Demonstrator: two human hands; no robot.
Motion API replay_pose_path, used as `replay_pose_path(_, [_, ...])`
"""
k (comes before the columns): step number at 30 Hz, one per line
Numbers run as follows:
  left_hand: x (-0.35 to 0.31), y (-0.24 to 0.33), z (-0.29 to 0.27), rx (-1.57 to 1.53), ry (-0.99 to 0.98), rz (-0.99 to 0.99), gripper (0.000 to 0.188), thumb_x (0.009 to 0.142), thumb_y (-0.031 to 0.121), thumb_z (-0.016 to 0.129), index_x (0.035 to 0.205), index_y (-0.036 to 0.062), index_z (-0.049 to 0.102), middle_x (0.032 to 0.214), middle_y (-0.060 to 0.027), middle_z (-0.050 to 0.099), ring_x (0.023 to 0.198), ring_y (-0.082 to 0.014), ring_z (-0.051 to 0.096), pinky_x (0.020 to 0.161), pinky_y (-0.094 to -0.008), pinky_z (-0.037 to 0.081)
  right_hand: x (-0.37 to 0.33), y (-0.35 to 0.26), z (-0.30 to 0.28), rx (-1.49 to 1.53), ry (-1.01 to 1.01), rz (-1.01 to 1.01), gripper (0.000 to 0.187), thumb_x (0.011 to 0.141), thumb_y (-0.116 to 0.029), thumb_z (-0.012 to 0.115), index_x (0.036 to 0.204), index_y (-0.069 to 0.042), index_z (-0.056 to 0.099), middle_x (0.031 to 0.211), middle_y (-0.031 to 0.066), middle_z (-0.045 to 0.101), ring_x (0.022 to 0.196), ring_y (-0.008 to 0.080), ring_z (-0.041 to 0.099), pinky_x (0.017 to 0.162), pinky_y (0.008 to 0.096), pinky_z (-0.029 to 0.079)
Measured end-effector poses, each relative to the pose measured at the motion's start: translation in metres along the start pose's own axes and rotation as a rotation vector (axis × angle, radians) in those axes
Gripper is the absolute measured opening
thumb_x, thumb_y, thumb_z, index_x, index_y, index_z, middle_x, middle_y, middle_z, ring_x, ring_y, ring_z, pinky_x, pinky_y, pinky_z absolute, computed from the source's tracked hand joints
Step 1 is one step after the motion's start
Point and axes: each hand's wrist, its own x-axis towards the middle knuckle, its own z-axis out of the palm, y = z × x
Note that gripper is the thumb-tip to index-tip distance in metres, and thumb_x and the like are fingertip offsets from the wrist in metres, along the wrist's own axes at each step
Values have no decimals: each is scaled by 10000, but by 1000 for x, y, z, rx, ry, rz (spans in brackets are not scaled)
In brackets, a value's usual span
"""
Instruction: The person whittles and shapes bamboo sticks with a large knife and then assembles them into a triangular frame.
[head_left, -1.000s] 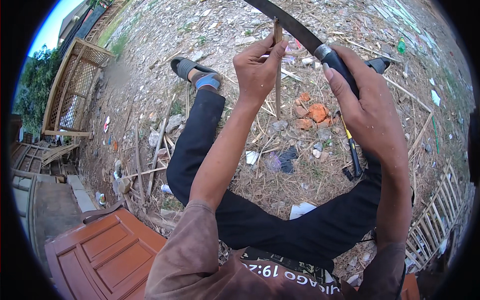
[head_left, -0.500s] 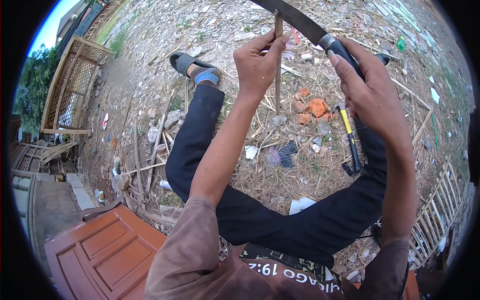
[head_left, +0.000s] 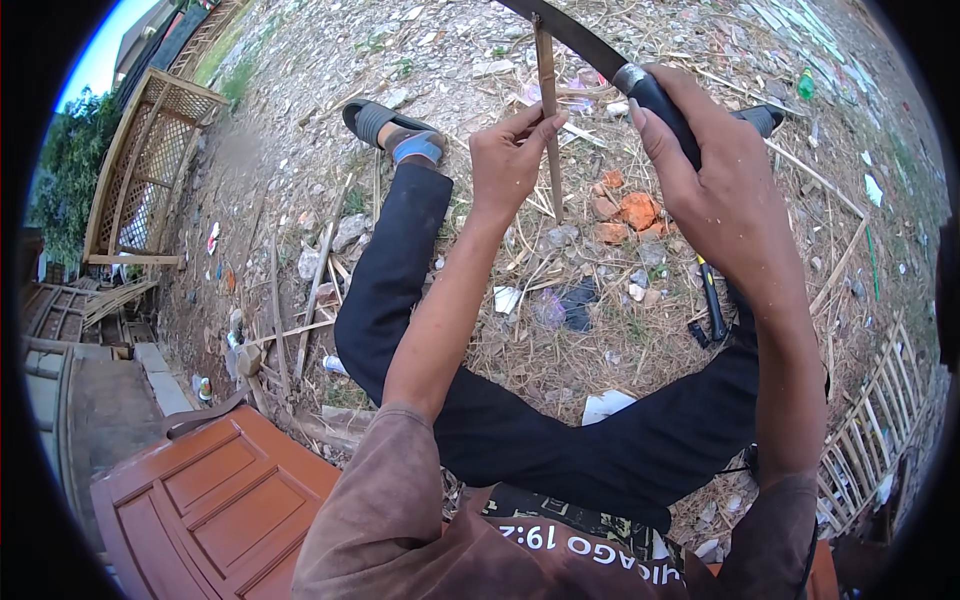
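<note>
My left hand (head_left: 508, 165) pinches a thin wooden stick (head_left: 547, 85) partway along its length, holding it nearly upright. Wrapped around the dark handle of a machete (head_left: 580, 42) is my right hand (head_left: 715, 170), its thumb lying along the handle. The long blade slants up to the left and meets the stick's upper end; its tip runs out of the picture. Below the stick, several broken orange brick pieces (head_left: 638, 211) lie on the ground. A hammer (head_left: 711, 300) with a yellow and black handle rests beside my right leg, its head hidden behind my right forearm.
Stones, straw and scraps litter the ground between my outstretched legs (head_left: 395, 250). A reddish-brown panelled door (head_left: 225, 500) is at lower left. A wooden lattice frame (head_left: 145, 180) stands at far left, and a slatted wooden rack (head_left: 875, 420) lies at right. A green bottle (head_left: 805, 84) is at upper right.
My left hand has slid lower on the stick, leaving more of it above my fingers. My right hand and the machete have shifted slightly left, and the hammer's head is now covered.
</note>
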Motion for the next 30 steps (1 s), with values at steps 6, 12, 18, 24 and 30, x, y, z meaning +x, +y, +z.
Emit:
replay_pose_path(6, [-10, -27, 0, -64, 38, 7, 230, 867, 149, 724, 1059, 22, 724, 711, -50, 700, 629, -25, 554, 529, -227, 432, 6, 2, 3, -57, 31, -95, 299, 945, -215, 559, 1154, -3, 576, 740, 145, 583, 645, 241, 566, 607, 374, 429])
replay_pose_path(12, [-7, -20, 7, 73, 30, 29, 253, 870, 163, 719, 1088, 33, 713, 687, -67, 706, 597, -25, 569, 499, -233, 422, 7, -8, -2, -135, 35, -53, 208, 923, -148, 561, 1065, 2, 586, 701, 215, 597, 618, 386, 588, 595, 437, 438])
replay_pose_path(18, [3, 5, -25, 159, 36, 205, 292, 904, 194, 689, 1134, 14, 692, 850, -48, 717, 732, -93, 664, 590, -231, 500, 6, -2, -6, -72, 64, -101, 231, 920, -163, 568, 1083, -1, 589, 680, 217, 593, 599, 385, 591, 585, 432, 442])
replay_pose_path(24, [111, 146, -73, 313, 142, 855, 396, 997, 358, 504, 1155, 30, 658, 1063, -122, 674, 979, -171, 603, 868, -302, 459, 10, 5, -21, -183, -52, -67, 355, 953, -240, 570, 1225, -12, 571, 834, 151, 626, 703, 212, 574, 677, 330, 450])
replay_pose_path(30, [179, 160, -31, 677, -367, 560, 623, 1013, 536, 279, 1368, 72, 497, 1438, -196, 428, 1357, -308, 364, 1130, -393, 269, 6, -7, -19, -132, -74, -36, 355, 949, -246, 579, 1219, -15, 578, 864, 165, 637, 736, 251, 594, 709, 339, 458])
